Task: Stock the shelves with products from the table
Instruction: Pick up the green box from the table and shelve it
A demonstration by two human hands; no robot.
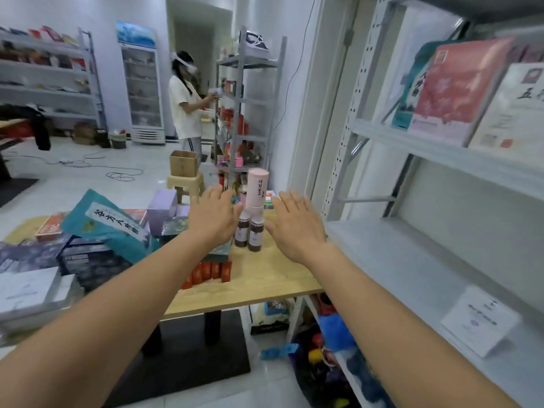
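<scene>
You can read large black characters, 谷方八珍, on the white strip of the teal bag (109,228) lying on the table (265,275) at the left of the frame. At the upper right, the white box (512,113) on the shelf (412,142) shows 五 (the rest is cut off). The vertical script on the pink tube (258,187) at centre is too blurred to read.

Pink tube (258,187), dark-brown bottles (255,234), teal bag (110,225), red boxes (209,270).

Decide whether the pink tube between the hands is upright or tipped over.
Upright. The pink tube stands vertical, lid on top, its base just above two brown bottles.
</scene>
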